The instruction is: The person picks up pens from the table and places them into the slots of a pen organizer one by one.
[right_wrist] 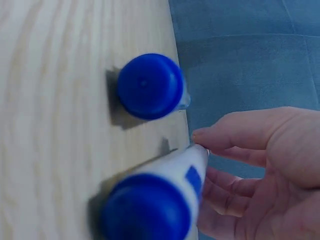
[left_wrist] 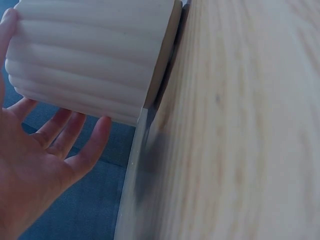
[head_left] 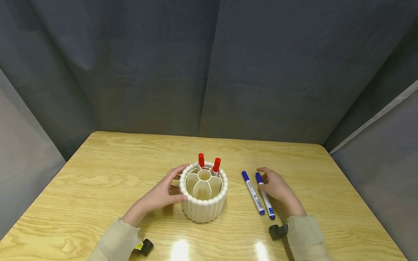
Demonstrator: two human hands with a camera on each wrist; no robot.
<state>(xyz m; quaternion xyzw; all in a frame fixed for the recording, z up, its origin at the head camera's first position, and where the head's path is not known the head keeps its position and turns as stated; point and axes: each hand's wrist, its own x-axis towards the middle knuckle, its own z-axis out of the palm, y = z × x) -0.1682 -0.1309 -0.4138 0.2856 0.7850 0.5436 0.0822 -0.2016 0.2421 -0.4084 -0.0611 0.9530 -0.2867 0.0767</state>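
Observation:
A cream ribbed pen holder (head_left: 203, 208) with a divided inside stands upright on the table. Two red-capped markers, a left one (head_left: 201, 159) and a right one (head_left: 216, 166), stand in its rear compartments. My left hand (head_left: 163, 192) holds the holder's left side, thumb in front and fingers behind; in the left wrist view fingertips touch the ribbed wall (left_wrist: 90, 55). Two blue-capped white markers lie side by side to the right. My right hand (head_left: 275, 185) pinches the right-hand blue marker (head_left: 267, 203) near its far cap. The other blue marker (head_left: 253, 194) lies untouched beside it.
The wooden table (head_left: 130, 156) has its far edge against a dark grey curtain (head_left: 147, 72). Lighter grey panels stand at both sides. A black wrist device (head_left: 277, 232) sits at the right sleeve, another (head_left: 147, 247) at the left.

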